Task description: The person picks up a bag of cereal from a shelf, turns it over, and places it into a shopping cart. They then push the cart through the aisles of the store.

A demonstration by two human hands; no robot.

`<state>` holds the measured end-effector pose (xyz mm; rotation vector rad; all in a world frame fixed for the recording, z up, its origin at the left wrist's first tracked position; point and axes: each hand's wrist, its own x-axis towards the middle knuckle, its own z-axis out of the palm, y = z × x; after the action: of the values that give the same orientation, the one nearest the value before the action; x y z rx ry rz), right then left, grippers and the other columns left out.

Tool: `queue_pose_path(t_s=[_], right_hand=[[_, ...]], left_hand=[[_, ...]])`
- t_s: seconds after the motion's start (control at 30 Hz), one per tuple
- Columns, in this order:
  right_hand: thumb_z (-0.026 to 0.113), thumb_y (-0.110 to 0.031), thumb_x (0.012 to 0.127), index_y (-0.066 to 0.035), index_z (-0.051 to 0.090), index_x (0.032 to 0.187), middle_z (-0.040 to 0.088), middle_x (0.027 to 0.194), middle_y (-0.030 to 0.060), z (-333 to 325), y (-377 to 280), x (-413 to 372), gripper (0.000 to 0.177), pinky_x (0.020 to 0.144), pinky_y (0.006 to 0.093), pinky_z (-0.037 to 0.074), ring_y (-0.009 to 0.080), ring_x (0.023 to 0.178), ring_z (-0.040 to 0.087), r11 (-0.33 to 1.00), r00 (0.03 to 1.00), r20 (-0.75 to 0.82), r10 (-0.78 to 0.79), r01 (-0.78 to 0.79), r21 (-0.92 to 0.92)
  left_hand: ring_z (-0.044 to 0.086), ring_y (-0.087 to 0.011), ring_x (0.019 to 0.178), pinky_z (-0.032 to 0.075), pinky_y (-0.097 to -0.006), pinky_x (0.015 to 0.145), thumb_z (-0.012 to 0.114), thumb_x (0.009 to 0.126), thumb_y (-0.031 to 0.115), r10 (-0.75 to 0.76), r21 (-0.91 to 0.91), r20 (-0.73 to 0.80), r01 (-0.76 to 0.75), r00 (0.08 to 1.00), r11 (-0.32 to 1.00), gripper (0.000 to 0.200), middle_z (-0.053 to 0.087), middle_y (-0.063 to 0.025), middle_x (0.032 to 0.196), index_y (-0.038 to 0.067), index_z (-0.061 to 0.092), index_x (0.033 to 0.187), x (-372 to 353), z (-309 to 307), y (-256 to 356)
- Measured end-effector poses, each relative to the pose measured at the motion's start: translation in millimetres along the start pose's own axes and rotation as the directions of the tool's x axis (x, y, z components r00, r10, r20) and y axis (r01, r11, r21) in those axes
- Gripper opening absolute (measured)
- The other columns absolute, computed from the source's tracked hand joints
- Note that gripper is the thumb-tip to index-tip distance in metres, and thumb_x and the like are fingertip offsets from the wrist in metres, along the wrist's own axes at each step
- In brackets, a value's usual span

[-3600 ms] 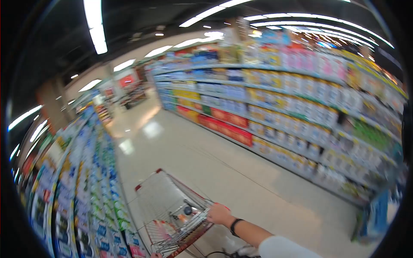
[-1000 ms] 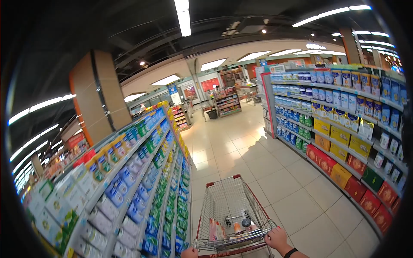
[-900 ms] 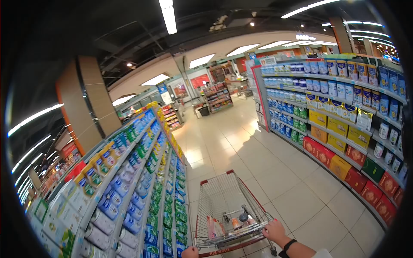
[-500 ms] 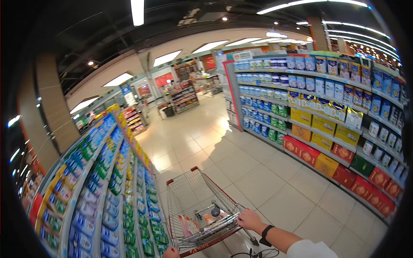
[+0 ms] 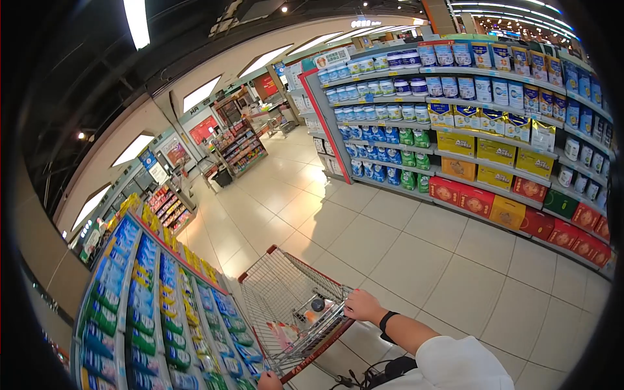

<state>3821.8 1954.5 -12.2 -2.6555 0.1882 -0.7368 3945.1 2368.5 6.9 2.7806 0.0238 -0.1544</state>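
Now, hands on a shopping cart (image 5: 273,292) in an aisle.
Right hand (image 5: 363,305) has its grip clamped on the red handle (image 5: 323,346); left hand (image 5: 268,381) barely shows, its grip cannot be told. Cart stands just beside the left shelf (image 5: 162,305).

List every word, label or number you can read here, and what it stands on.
None reads clearly.
Right shelves: product labels too small.
Left shelves: pack labels blurred.
Lit ceiling sign: too small.
Red cart handle under the right hand: lettering blurred.
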Motion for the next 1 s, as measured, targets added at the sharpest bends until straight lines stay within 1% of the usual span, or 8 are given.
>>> queue_pose_path(t_s=[0.1, 0.3, 0.43, 0.57, 0.67, 0.73, 0.87, 1.0], right_hand=[[0.063, -0.027, 0.079, -0.01, 0.062, 0.067, 0.058, 0.071, 0.0061, 34.2, 21.5, 65.5, 0.021, 0.073, 0.0394, 0.047, 0.0268, 0.076, 0.058, 0.998, 0.988, -0.14, -0.068, 0.068, -0.009], [0.063, -0.026, 0.08, -0.01, 0.063, 0.068, 0.058, 0.072, 0.0062, 83.7, 47.6, 193.9, 0.02, 0.073, 0.0409, 0.046, 0.0269, 0.078, 0.058, 1.0, 0.997, -0.075, -0.001, 0.002, 0.016], [0.063, -0.025, 0.08, -0.01, 0.062, 0.068, 0.058, 0.073, 0.0065, 123.2, 68.7, 273.0, 0.019, 0.074, 0.041, 0.046, 0.0267, 0.079, 0.058, 0.998, 0.999, 0.002, -0.041, 0.041, 0.044], [0.062, -0.023, 0.08, -0.011, 0.062, 0.07, 0.058, 0.074, 0.0065, 162.5, 84.1, 348.3, 0.016, 0.075, 0.0404, 0.046, 0.0263, 0.081, 0.058, 0.997, 0.998, 0.002, -0.055, 0.055, 0.06], [0.063, -0.023, 0.081, -0.011, 0.062, 0.071, 0.058, 0.075, 0.0065, 190.3, 96.0, 410.7, 0.016, 0.076, 0.0409, 0.046, 0.0261, 0.081, 0.058, 0.997, 0.997, 0.049, -0.052, 0.049, 0.059], [0.063, -0.023, 0.08, -0.01, 0.06, 0.07, 0.057, 0.074, 0.0066, 211.7, 102.7, 446.3, 0.017, 0.076, 0.0412, 0.045, 0.0267, 0.081, 0.058, 0.998, 0.998, 0.041, -0.039, 0.036, 0.059], [0.063, -0.023, 0.079, -0.009, 0.059, 0.07, 0.057, 0.074, 0.0071, 256.5, 125.3, 530.0, 0.017, 0.075, 0.0415, 0.046, 0.0276, 0.08, 0.057, 0.994, 0.992, -0.078, -0.099, 0.103, 0.047], [0.063, -0.023, 0.077, -0.01, 0.059, 0.068, 0.057, 0.074, 0.0084, 290.0, 136.0, 606.6, 0.017, 0.069, 0.0431, 0.045, 0.0296, 0.077, 0.056, 0.994, 0.994, -0.038, -0.105, 0.105, 0.011]], left_hand=[[0.06, -0.0403, 0.107, 0.048, -0.0501, 0.092, 0.046, 0.1, 0.033, 0.029, 0.075, 0.007, -0.029, 1.0, 0.997, 0.041, 0.066, -0.0224, 0.116, 0.004, 0.066, 0.12, 67.0, 3.4, 21.6], [0.059, -0.0423, 0.108, 0.048, -0.0504, 0.092, 0.047, 0.099, 0.034, -0.093, 0.019, 0.004, 0.092, 0.996, 0.996, 0.042, 0.065, -0.0247, 0.115, 0.003, 0.065, 0.121, 174.9, -13.8, 81.6], [0.062, -0.0439, 0.1, 0.049, -0.0509, 0.087, 0.047, 0.099, 0.032, 0.052, 0.094, -0.053, -0.047, 0.997, 0.994, 0.039, 0.067, -0.0253, 0.106, 0.002, 0.066, 0.115, 273.6, -1.2, 77.5], [0.062, -0.0446, 0.095, 0.049, -0.0518, 0.083, 0.047, 0.099, 0.034, -0.028, 0.165, -0.074, 0.04, 0.997, 0.986, 0.039, 0.068, -0.0261, 0.101, 0.002, 0.069, 0.108, 351.1, -5.3, 110.7], [0.062, -0.0461, 0.091, 0.049, -0.0534, 0.082, 0.048, 0.099, 0.036, -0.02, -0.049, -0.162, 0.012, 0.987, 0.999, 0.042, 0.068, -0.0262, 0.098, 0.001, 0.069, 0.102, 425.1, 7.2, 109.1], [0.062, -0.0466, 0.087, 0.049, -0.0542, 0.08, 0.049, 0.098, 0.036, -0.011, 0.006, -0.117, 0.012, 0.993, 1.0, 0.041, 0.069, -0.0239, 0.094, 0.001, 0.07, 0.098, 471.2, 9.6, 113.4], [0.062, -0.0435, 0.083, 0.049, -0.0533, 0.077, 0.051, 0.095, 0.03, 0.042, 0.044, -0.217, -0.034, 0.975, 0.998, 0.034, 0.069, -0.0208, 0.089, 0.002, 0.071, 0.097, 555.1, 4.0, 143.6], [0.062, -0.0413, 0.077, 0.048, -0.0534, 0.075, 0.053, 0.094, 0.028, 0.234, 0.099, -0.26, -0.215, 0.937, 0.972, 0.032, 0.068, -0.0204, 0.085, 0.002, 0.071, 0.098, 661.4, 26.4, 136.4]])
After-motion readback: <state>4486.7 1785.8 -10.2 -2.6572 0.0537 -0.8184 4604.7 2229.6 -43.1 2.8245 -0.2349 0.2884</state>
